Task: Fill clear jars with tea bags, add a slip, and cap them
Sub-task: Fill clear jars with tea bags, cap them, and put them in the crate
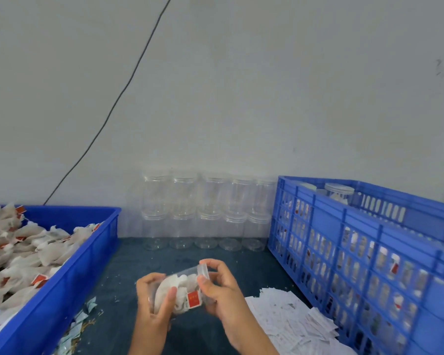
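clear glossy plastic jar (182, 290); blue plastic crate (369, 252); paper slips (292, 326)

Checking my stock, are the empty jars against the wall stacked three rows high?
No, the empty jars stand just two rows high against the wall.

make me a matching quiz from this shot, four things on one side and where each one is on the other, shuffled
Things:
1. loose tea bags
2. empty jars
3. paper slips
4. filled jar

Places:
A. stacked against the back wall
B. held between the left hand and right hand
C. in the solid blue bin at left
D. piled on the table beside the slatted blue crate

Pairs: 1-C, 2-A, 3-D, 4-B
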